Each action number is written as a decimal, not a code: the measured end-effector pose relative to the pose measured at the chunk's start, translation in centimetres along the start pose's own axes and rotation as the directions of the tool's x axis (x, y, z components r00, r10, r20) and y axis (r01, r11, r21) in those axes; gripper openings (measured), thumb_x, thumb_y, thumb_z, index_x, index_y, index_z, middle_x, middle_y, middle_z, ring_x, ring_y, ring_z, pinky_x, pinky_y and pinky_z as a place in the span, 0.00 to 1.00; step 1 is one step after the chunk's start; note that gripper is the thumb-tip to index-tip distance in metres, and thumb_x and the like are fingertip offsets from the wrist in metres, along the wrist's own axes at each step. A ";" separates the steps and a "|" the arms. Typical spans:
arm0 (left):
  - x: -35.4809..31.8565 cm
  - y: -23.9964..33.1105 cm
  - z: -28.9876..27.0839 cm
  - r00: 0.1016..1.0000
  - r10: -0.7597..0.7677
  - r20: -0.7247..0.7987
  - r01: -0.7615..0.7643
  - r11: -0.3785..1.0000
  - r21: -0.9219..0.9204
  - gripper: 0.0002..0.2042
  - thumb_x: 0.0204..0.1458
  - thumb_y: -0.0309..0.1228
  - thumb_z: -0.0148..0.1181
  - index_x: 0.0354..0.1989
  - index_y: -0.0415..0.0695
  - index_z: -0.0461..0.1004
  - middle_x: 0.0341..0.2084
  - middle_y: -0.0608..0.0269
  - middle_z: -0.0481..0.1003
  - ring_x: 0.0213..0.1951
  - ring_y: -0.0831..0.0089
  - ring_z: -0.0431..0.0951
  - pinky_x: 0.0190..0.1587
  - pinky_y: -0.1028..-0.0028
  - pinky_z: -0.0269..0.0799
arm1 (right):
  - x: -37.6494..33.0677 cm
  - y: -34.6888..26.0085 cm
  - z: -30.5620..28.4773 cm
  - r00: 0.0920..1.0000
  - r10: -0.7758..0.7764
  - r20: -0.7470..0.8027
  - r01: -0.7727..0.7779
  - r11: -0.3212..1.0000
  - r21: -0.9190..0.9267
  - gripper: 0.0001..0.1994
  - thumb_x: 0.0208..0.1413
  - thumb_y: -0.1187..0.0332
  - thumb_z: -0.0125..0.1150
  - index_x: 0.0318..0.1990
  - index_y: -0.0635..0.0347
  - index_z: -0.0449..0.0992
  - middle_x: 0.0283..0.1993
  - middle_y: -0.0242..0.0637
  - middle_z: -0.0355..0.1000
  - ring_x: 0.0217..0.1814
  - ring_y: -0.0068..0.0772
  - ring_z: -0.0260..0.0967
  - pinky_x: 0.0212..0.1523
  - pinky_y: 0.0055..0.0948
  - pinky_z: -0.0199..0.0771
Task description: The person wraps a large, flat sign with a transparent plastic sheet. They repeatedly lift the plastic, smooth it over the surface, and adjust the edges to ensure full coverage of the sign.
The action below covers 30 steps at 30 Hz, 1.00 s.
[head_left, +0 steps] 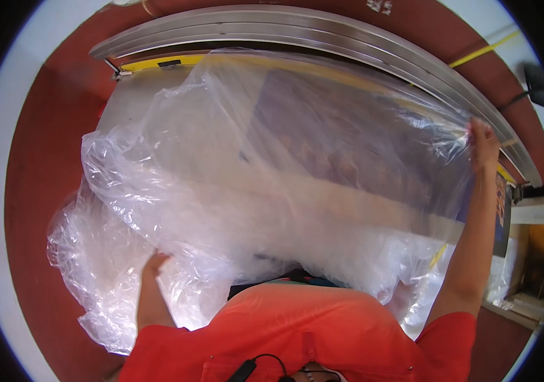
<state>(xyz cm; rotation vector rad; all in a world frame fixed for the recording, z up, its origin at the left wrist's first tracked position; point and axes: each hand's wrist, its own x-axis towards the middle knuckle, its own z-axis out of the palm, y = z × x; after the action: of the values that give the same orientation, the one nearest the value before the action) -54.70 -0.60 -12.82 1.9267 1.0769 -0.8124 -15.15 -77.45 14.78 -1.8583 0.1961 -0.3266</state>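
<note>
Red floor (43, 172) surrounds the work. Nearest, the left hand (155, 261) presses under a big clear plastic sheet (234, 172); its fingers are hidden. Farther off, the right hand (483, 145) pinches the sheet's edge beside a curved metal rail (323, 32).

A plastic sheet (265, 172) lies on the table (132, 102), before a metal rail (323, 32).

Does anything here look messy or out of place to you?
The clear plastic sheet is badly crumpled and bunched at the lower left, not lying flat. The right hand holds its far edge up by the metal rail, and the left hand is under the bunched part. No tear or spill shows.
</note>
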 end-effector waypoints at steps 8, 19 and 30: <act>-8.4 26.2 20.7 0.761 0.493 0.422 0.072 0.583 -0.809 0.18 0.44 0.38 0.52 0.41 0.41 0.66 0.40 0.59 0.67 0.42 0.67 0.67 0.36 0.65 0.67 | -13.0 -3.7 -5.7 0.911 0.019 -0.413 -0.009 1.000 0.024 0.20 0.48 0.48 0.46 0.31 0.58 0.68 0.29 0.30 0.66 0.30 0.19 0.61 0.32 0.21 0.61; -10.5 24.9 9.1 0.901 0.432 0.030 -0.266 0.607 -0.749 0.17 0.44 0.37 0.52 0.41 0.41 0.66 0.38 0.59 0.68 0.39 0.69 0.68 0.34 0.67 0.67 | -43.6 27.5 -10.6 0.392 0.852 -0.346 -0.631 0.523 0.573 0.13 0.48 0.58 0.47 0.21 0.57 0.67 0.19 0.30 0.65 0.19 0.21 0.61 0.16 0.19 0.58; -16.2 16.2 -0.5 0.976 0.100 -0.192 -0.178 0.873 -0.454 0.17 0.44 0.37 0.53 0.40 0.40 0.66 0.35 0.59 0.69 0.37 0.70 0.70 0.33 0.69 0.68 | -34.0 30.4 -18.3 0.637 0.413 -0.651 -0.770 0.304 -0.560 0.13 0.43 0.64 0.46 0.37 0.58 0.68 0.38 0.41 0.67 0.45 0.41 0.61 0.42 0.34 0.63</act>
<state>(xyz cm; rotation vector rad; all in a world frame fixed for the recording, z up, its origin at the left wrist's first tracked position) -47.41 -12.17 5.50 1.6448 1.0957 -0.2754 -52.34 -93.16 -13.21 -2.4028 1.5807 -0.0244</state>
